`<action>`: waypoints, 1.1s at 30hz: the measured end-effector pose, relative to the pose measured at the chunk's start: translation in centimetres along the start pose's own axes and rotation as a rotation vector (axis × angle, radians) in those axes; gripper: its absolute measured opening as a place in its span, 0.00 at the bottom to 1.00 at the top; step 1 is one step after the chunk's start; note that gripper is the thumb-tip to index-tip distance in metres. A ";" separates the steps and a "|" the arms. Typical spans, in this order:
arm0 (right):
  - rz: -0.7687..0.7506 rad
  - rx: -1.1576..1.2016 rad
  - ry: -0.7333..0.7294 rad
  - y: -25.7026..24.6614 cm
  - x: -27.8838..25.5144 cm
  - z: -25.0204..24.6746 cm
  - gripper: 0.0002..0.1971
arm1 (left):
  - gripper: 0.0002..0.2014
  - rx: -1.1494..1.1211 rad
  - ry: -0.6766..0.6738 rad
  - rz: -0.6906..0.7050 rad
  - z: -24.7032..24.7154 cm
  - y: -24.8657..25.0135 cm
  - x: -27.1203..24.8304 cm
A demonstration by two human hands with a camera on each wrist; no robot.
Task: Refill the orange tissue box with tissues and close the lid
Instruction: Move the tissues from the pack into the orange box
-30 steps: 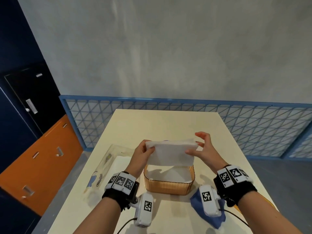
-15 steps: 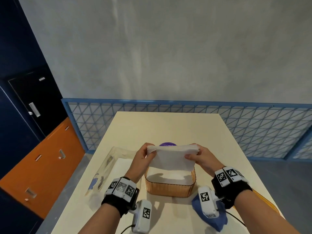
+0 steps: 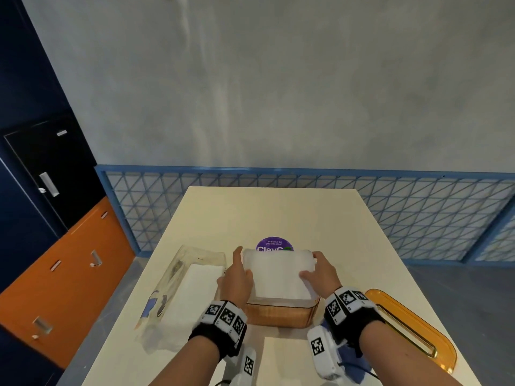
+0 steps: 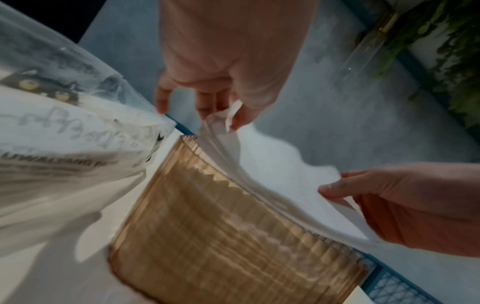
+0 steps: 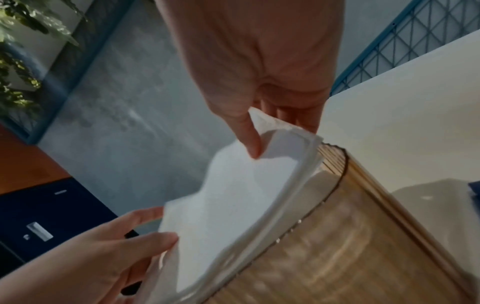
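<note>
Orange box (image 3: 281, 312) stands open at the near middle of the table (image 3: 278, 213), a tissue stack (image 3: 277, 274) at its rim. Left hand (image 3: 237, 277) and right hand (image 3: 320, 274) each pinch an end of the stack. Lid (image 3: 412, 330) lies to the right; a plastic tissue pack (image 3: 178, 291) lies to the left.

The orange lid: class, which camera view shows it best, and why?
The head view. The orange lid lies whole on the table, right of the orange tissue box, beside the right hand. Neither wrist view shows the lid; both show box, tissues and fingers.
</note>
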State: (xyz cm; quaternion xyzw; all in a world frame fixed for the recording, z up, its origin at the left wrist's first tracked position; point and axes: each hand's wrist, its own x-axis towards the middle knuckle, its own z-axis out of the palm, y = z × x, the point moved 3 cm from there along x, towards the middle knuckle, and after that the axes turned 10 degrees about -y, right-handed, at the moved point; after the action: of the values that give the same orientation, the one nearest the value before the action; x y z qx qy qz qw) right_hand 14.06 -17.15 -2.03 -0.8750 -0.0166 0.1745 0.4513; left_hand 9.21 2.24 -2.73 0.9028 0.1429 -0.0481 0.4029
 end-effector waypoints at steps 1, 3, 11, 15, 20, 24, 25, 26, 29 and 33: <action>0.026 -0.022 -0.005 0.2 0.0 0.4 0.25 | 0.30 0.078 -0.035 -0.037 0.2 0.1 0.2; 0.072 -0.095 -0.011 0.6 0.0 1.0 0.29 | 0.31 0.219 -0.096 -0.068 0.7 0.1 0.4; -0.057 -0.630 0.014 0.0 -1.2 2.1 0.27 | 0.28 0.614 -0.010 0.059 1.3 0.2 0.5; -0.281 -0.859 -0.042 -1.5 -1.4 1.9 0.22 | 0.26 0.752 -0.229 0.232 2.2 0.9 0.4; -0.011 -0.963 -0.502 0.4 -0.2 2.8 0.30 | 0.30 0.847 -0.480 0.120 2.4 -0.5 1.5; 0.055 -0.948 -0.577 1.2 0.4 2.7 0.30 | 0.31 0.926 -0.556 0.077 1.8 -0.7 2.0; 0.051 -0.970 -0.596 1.0 0.3 2.7 0.31 | 0.31 0.936 -0.566 0.073 1.8 -0.6 2.0; 0.046 -0.990 -0.610 0.8 0.2 2.7 0.31 | 0.31 0.934 -0.571 0.066 1.8 -0.5 2.0; 0.015 -1.013 -0.590 0.2 0.0 2.4 0.33 | 0.28 0.887 -0.536 0.082 1.7 0.0 1.8; -0.130 -0.936 -0.240 -0.7 0.0 0.5 0.22 | 0.16 0.641 -0.136 0.236 -1.2 0.3 1.1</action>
State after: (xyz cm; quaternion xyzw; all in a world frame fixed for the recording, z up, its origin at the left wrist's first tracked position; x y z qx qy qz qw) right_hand 14.01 -16.34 -1.69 -0.9548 -0.2000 0.2193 0.0141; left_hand 10.36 3.20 -1.88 0.9884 -0.0123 -0.1037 0.1104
